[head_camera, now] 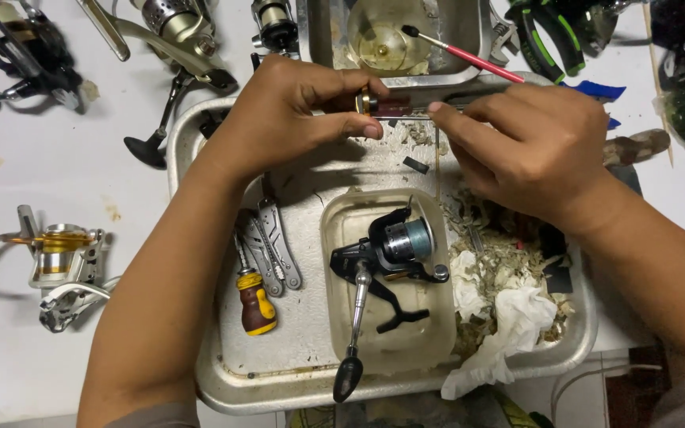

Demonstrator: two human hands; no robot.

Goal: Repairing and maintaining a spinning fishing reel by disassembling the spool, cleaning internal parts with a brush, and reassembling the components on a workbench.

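Both hands, left (291,111) and right (533,147), grip a small shaft (398,105); below them a reel (386,257) sits whole, unopened.

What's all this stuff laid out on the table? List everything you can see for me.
metal tray: one, silver, centre of the white table
plastic tub: one, clear, on the tray
black fishing reel: one, lying in the tub
stubby screwdriver: one, yellow and brown, tray left part
folding multi-tool: one, grey, beside the screwdriver
crumpled tissue: white, with scraps, tray right part
gold reel: one, silver and gold, table left
other reels: several, top edge
brush: one, red handle, resting over a metal container at top
pliers: green and black, top right
small dark part: one, maroon with gold end, held over the tray
left hand: holds the part
right hand: fingertips at the part
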